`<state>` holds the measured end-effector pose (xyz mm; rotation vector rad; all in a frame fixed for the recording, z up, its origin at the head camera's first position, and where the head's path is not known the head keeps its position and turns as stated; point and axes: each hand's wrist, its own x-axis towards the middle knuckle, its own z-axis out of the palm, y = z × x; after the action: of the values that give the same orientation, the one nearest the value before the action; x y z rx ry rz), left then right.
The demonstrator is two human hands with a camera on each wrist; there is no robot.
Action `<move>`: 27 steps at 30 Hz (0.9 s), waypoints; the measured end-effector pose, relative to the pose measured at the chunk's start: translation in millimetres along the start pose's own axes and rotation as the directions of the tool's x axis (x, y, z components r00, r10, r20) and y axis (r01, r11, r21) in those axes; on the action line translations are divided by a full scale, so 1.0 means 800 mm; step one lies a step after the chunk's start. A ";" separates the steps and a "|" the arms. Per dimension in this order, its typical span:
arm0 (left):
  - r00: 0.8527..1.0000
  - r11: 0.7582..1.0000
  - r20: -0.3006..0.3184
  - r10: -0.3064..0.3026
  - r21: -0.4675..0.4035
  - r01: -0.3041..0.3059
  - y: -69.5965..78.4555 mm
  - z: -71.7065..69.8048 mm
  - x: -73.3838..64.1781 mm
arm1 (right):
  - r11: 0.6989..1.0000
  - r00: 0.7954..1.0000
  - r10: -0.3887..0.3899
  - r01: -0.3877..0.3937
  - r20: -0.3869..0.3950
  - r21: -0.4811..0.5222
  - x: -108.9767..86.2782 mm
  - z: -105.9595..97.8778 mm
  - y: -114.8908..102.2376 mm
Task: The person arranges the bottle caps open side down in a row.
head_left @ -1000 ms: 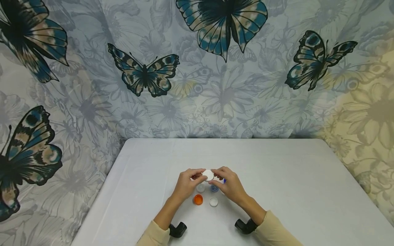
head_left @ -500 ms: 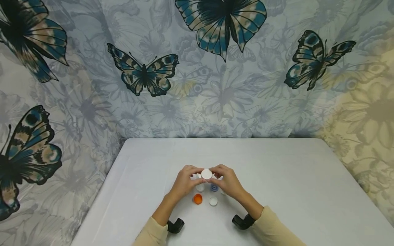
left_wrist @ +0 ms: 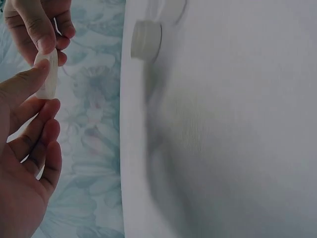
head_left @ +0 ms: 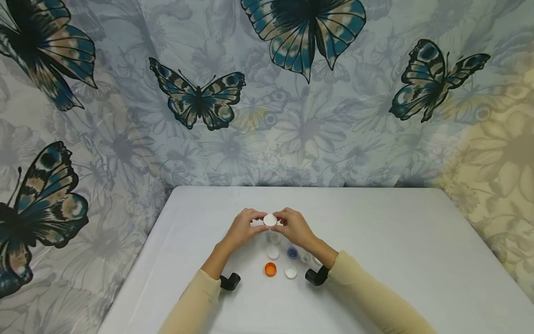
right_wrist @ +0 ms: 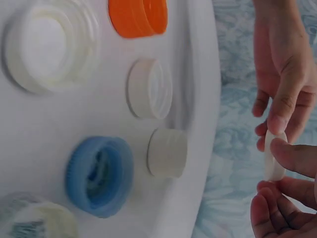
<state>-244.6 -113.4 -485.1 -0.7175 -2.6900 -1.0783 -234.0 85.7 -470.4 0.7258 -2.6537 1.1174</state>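
Observation:
A round white bottle cap (head_left: 270, 220) is held up between the two hands, its flat face toward the head camera. My left hand (head_left: 242, 229) pinches its left edge between thumb and fingers. The right hand (head_left: 295, 228) pinches the opposite edge. In the left wrist view the same cap (left_wrist: 47, 77) appears edge-on, and the right wrist view shows its thin rim (right_wrist: 274, 156) too. On the table behind lie an orange cap (head_left: 270, 269), a blue cap (head_left: 292, 253), a white cap (head_left: 290, 272) and a large whitish cap (head_left: 273, 252).
Pale, partly see-through caps (head_left: 305, 257) lie beside the right forearm, partly covered. Another whitish one (head_left: 274, 238) sits below the hands. A black wrist mount (head_left: 231, 281) hangs at each wrist. The white table (head_left: 375, 232) meets a butterfly-patterned backdrop (head_left: 308, 130).
Both hands have moved forward, away from the body, and slightly left with the white cap. The right hand has closed in on the cap's edge. More caps on the table are uncovered.

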 end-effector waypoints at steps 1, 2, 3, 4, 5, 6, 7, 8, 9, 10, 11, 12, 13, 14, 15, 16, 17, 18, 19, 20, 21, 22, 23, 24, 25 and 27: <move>1.000 1.000 0.009 -0.011 0.004 0.011 -0.004 -0.002 0.003 | 1.000 1.000 0.008 -0.008 0.008 -0.001 0.006 0.003 0.000; 1.000 1.000 0.017 -0.023 0.010 0.022 -0.009 -0.005 0.006 | 1.000 1.000 0.016 -0.016 0.020 -0.002 0.013 0.006 0.001; 0.999 0.999 0.026 -0.038 0.009 0.038 -0.013 -0.007 0.009 | 1.000 0.999 0.024 -0.024 0.033 -0.005 0.020 0.009 0.001; 0.998 0.998 0.036 -0.058 0.009 0.058 -0.018 -0.010 0.011 | 1.000 0.999 0.030 -0.029 0.041 -0.005 0.026 0.013 0.002; 0.996 0.997 0.046 -0.077 0.010 0.077 -0.022 -0.012 0.013 | 0.999 0.998 0.037 -0.036 0.050 -0.006 0.033 0.017 0.002; 0.994 0.996 0.054 -0.091 0.011 0.090 -0.028 -0.014 0.016 | 0.999 0.997 0.043 -0.043 0.057 -0.009 0.039 0.020 0.002; 0.992 0.994 0.061 -0.109 0.008 0.109 -0.033 -0.016 0.018 | 0.999 0.996 0.051 -0.050 0.067 -0.009 0.045 0.024 0.003; 0.990 0.992 0.066 -0.125 0.006 0.125 -0.038 -0.019 0.020 | 0.998 0.995 0.057 -0.056 0.076 -0.009 0.051 0.029 0.003; 0.986 0.988 0.069 -0.151 -0.001 0.151 -0.043 -0.021 0.023 | 0.998 0.995 0.061 -0.061 0.083 -0.007 0.056 0.033 0.003; 0.983 0.986 0.070 -0.167 -0.004 0.168 -0.048 -0.023 0.026 | 0.998 0.993 0.069 -0.070 0.091 -0.001 0.062 0.038 0.004; 0.980 0.983 0.073 -0.184 -0.006 0.185 -0.053 -0.025 0.029 | 0.997 0.992 0.079 -0.080 0.100 0.004 0.068 0.042 0.004; 0.977 0.980 0.076 -0.199 -0.012 0.201 -0.058 -0.028 0.031 | 0.996 0.990 0.088 -0.089 0.108 0.010 0.073 0.046 0.004; 0.973 0.975 0.081 -0.218 -0.015 0.220 -0.063 -0.030 0.032 | 0.995 0.988 0.098 -0.101 0.117 0.017 0.077 0.051 0.005; 0.969 0.972 0.085 -0.233 -0.019 0.235 -0.067 -0.031 0.033 | 0.994 0.987 0.107 -0.111 0.123 0.020 0.081 0.056 0.005; 0.965 0.969 0.089 -0.245 -0.021 0.247 -0.071 -0.033 0.034 | 0.992 0.985 0.117 -0.120 0.127 0.023 0.085 0.061 0.005; 0.962 0.965 0.097 -0.257 -0.024 0.260 -0.075 -0.035 0.034 | 0.991 0.983 0.126 -0.130 0.130 0.024 0.089 0.065 0.005; 0.958 0.963 0.103 -0.266 -0.023 0.270 -0.079 -0.036 0.034 | 0.991 0.982 0.132 -0.136 0.132 0.021 0.092 0.069 0.005; 0.956 0.961 0.105 -0.273 -0.022 0.277 -0.082 -0.037 0.035 | 0.990 0.982 0.136 -0.139 0.132 0.015 0.096 0.074 0.005; 0.953 0.957 0.108 -0.285 -0.021 0.289 -0.086 -0.038 0.034 | 0.990 0.982 0.137 -0.139 0.134 0.004 0.099 0.078 0.005; 0.949 0.954 0.108 -0.296 -0.021 0.300 -0.089 -0.039 0.034 | 0.990 0.980 0.141 -0.142 0.139 -0.002 0.103 0.082 0.005; 0.946 0.951 0.107 -0.305 -0.019 0.309 -0.092 -0.040 0.033 | 0.989 0.978 0.147 -0.147 0.145 -0.010 0.106 0.087 0.005; 0.943 0.947 0.105 -0.317 -0.017 0.320 -0.095 -0.040 0.033 | 0.988 0.976 0.152 -0.151 0.155 -0.018 0.108 0.091 0.005; 0.941 0.945 0.103 -0.324 -0.015 0.327 -0.098 -0.041 0.032 | 0.987 0.973 0.159 -0.157 0.167 -0.026 0.111 0.095 0.004; 0.937 0.941 0.100 -0.334 -0.015 0.337 -0.101 -0.041 0.031 | 0.986 0.969 0.170 -0.167 0.182 -0.030 0.112 0.099 0.004; 0.934 0.938 0.099 -0.344 -0.018 0.348 -0.104 -0.041 0.030 | 0.984 0.964 0.177 -0.174 0.198 -0.031 0.114 0.102 0.003; 0.929 0.933 0.098 -0.357 -0.020 0.361 -0.110 -0.041 0.028 | 0.981 0.954 0.191 -0.190 0.230 -0.026 0.116 0.108 0.002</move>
<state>-307.7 -182.7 -507.8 -0.2871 -2.9661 -1.2004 -312.9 -8.8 -500.7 0.6456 -2.9771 1.1354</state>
